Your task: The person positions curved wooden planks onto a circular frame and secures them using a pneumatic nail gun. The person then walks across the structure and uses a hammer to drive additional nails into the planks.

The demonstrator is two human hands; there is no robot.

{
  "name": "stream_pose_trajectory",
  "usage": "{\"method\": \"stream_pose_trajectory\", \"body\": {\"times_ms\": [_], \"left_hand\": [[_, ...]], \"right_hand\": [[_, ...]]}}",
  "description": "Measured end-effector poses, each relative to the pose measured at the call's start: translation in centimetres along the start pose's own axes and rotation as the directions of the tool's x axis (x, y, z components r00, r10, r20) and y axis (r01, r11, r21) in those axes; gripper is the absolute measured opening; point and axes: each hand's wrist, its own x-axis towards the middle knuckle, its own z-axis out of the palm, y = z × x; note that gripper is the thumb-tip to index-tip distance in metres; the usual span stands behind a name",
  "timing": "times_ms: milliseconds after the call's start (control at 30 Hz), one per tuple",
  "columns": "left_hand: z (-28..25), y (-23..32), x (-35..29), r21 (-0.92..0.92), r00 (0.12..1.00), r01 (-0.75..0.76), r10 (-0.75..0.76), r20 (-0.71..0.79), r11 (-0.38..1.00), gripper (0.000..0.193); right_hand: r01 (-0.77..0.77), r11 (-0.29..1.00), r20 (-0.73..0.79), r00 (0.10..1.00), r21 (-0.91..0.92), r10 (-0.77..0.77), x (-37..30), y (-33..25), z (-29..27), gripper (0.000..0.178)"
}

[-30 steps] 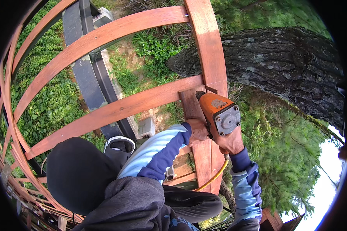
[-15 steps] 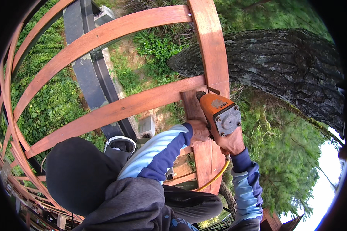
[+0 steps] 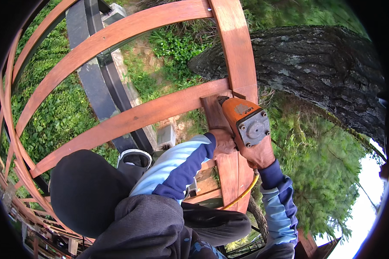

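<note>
An orange nail gun (image 3: 240,113) with a grey end cap is in my right hand (image 3: 260,154), whose fingers wrap round its handle. The tool's dark nose rests at the upper end of a short reddish-brown board (image 3: 212,113). My left hand (image 3: 224,141) is closed on that short board, just left of the nail gun; its fingertips are partly hidden. This board lies beside a wide wooden rail (image 3: 237,47), below where a long curved slat (image 3: 134,116) meets it. From the nail gun's handle runs a yellow air hose (image 3: 246,192).
Another slat (image 3: 116,36) joins the rail farther up. Black steel beams (image 3: 100,82) pass below, near a concrete block (image 3: 165,136). A thick tree trunk (image 3: 311,64) leans close on the right, with foliage (image 3: 315,172) under it. Ground plants (image 3: 52,112) show between the slats.
The whole scene sits slightly higher in the picture. Both hands and the nail gun keep nearly the same places against the wood.
</note>
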Motion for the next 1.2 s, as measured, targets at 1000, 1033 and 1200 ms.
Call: {"method": "stream_pose_trajectory", "body": {"times_ms": [1000,1033,1200], "left_hand": [[-0.2,0.1,0.9,-0.003,0.899,0.069,-0.061,0.434,0.998,0.055],[-0.5,0.1,0.9,0.008,0.913,0.057,-0.055,0.405,0.998,0.056],[-2.0,0.5,1.1,0.255,0.947,-0.131,0.046,0.318,0.958,0.062]], "right_hand": [[0.032,0.999,0.063,0.998,0.009,-0.032,0.6,-0.5,-0.2,0.03],[0.108,0.99,0.093,0.991,-0.086,-0.1,0.9,-0.3,-0.3,0.031],[-0.06,0.998,0.081,0.995,0.0,0.059,0.9,-1.2,-1.4,0.034]]}}
